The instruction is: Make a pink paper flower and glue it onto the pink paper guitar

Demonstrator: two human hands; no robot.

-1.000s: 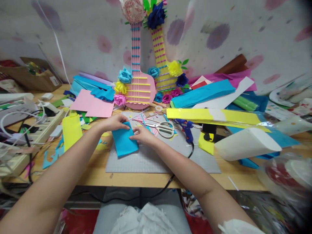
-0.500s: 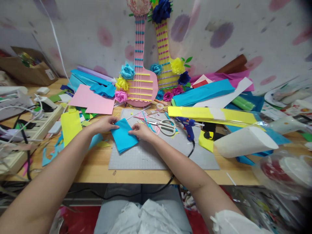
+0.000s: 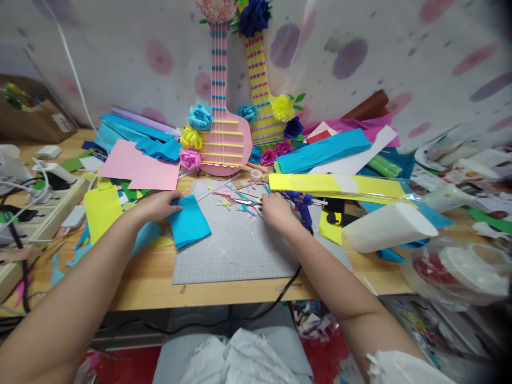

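Observation:
My left hand pinches the upper left corner of a folded piece of blue crepe paper, which lies at the left of the grey cutting mat. My right hand is closed over the handles of the scissors, hiding most of them; the blades point left. Small paper scraps and thin strips lie around the blades. Just right of my right hand is a blue glue gun, its black cord running down over the table's front edge.
Two paper guitars, one pink and one yellow, lean on the wall. A yellow paper roll and a white roll lie at the right. Pink card and a power strip are at the left.
My right hand has let go of the blue crepe paper and moved right onto the scissors handles. My left hand still holds the paper. The view has shifted slightly.

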